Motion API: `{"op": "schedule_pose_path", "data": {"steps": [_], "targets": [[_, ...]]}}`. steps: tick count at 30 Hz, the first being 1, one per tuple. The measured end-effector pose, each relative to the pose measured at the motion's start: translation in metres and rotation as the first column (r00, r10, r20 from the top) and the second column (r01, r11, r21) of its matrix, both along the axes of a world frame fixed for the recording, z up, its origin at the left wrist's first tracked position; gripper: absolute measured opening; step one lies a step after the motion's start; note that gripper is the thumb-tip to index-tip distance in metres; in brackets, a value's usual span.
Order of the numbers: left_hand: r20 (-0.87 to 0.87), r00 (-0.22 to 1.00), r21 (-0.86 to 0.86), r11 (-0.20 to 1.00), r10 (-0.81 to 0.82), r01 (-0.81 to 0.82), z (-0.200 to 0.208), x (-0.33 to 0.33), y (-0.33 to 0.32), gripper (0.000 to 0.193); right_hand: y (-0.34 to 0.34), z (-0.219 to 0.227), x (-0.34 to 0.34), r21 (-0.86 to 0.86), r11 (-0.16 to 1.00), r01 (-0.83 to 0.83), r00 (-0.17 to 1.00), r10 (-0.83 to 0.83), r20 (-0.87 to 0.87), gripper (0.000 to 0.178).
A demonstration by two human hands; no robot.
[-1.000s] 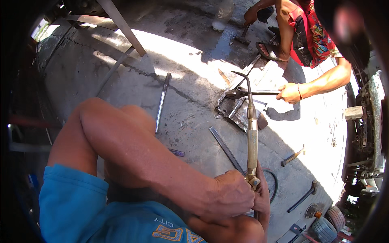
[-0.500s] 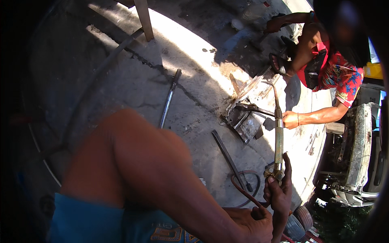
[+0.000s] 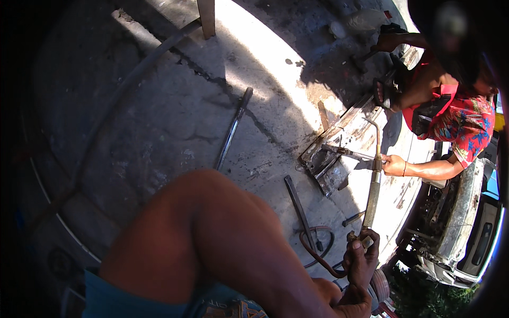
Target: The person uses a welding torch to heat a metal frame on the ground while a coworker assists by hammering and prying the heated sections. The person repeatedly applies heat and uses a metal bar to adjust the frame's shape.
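Observation:
A gas torch (image 3: 374,196) with a ribbed handle, a thin bent tip and brass valves stands upright at right of centre. Around its valve end my right hand (image 3: 362,257) is closed, thumb and fingers at the knobs. A reddish hose (image 3: 318,257) loops on the ground and runs up to that hand. My left arm, elbow bent, crosses the lower middle. At the lower edge my left hand (image 3: 352,306) is curled close to the right wrist; what it grips, if anything, is hidden.
A co-worker in a red flowered shirt (image 3: 469,124) squats at right, a hammer (image 3: 360,62) in one hand, a metal tool (image 3: 347,152) in the other, over a rusty metal beam (image 3: 339,130). Metal bars (image 3: 233,130) lie on the concrete. A vehicle part (image 3: 458,212) stands at far right.
The view has shifted, so the ground and co-worker appear farther right. My right hand's raised finger has curled in at the torch valves. My left hand sits lower in the picture.

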State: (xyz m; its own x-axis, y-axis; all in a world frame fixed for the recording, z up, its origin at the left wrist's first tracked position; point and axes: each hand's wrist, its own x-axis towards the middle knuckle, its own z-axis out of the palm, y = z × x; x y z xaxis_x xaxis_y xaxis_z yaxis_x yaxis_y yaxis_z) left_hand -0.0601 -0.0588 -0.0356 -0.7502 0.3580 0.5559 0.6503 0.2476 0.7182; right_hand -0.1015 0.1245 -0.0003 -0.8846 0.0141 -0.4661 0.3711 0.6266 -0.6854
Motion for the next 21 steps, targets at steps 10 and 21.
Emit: {"op": "schedule_pose_path", "data": {"steps": [10,21], "targets": [[0.002,0.999,-0.039,0.998,0.051,-0.051,0.021,0.005,0.011,0.031,0.012,0.003,0.010,-0.138,0.990,0.017,0.999,-0.023,-0.039,0.028],[0.193,0.931,0.041,0.945,0.310,-0.323,0.058,-0.010,0.057,0.033,0.051,-0.004,0.015,-0.278,0.959,-0.059,0.993,0.028,-0.114,0.025]]}}
